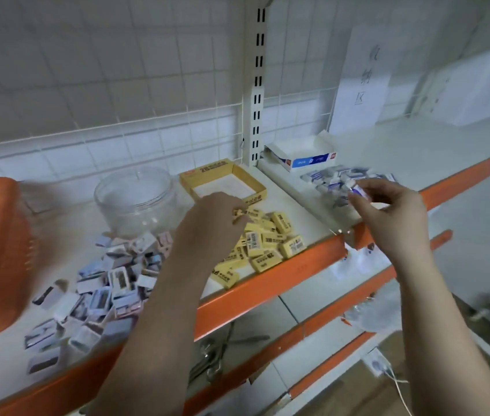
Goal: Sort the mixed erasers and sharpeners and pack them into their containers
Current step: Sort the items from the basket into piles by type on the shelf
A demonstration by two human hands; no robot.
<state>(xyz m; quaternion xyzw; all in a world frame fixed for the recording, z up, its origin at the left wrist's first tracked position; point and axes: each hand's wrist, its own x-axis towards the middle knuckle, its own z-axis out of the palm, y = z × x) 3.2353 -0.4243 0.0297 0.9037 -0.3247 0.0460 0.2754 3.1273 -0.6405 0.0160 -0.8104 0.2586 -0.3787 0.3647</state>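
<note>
Right hand (388,211), right of centre in the frame: thumb and forefinger pinch a small white-and-blue eraser (358,191), held just above the near edge of the white-and-blue eraser pile (346,179); remaining fingers loosely curled. Left hand (210,223), at centre: fingertips curled round a yellow eraser (239,213) at the far edge of the yellow eraser pile (263,240); the view is blurred here, so it may hold more than one piece.

Yellow box (256,187), open-topped, sits just behind the left hand in the upper middle, its white floor showing. White-and-blue box (306,161), also open, lies upper right of centre, just behind the white-and-blue pile, beside the slotted upright post (257,94).

Clear round jar (135,199) stands left of the yellow box. In front of it, lower left of the frame, a spread heap of small sharpeners (108,283), grey, blue and pink, several lying on their sides.

Orange basket (0,235) at the left edge, with more boxed pieces inside it; which kind I cannot tell.

All of this rests on a white shelf (66,223) with an orange front rail (270,280). Wire grid and white tiles behind. A paper sheet (364,76) with handwritten characters hangs upper right
</note>
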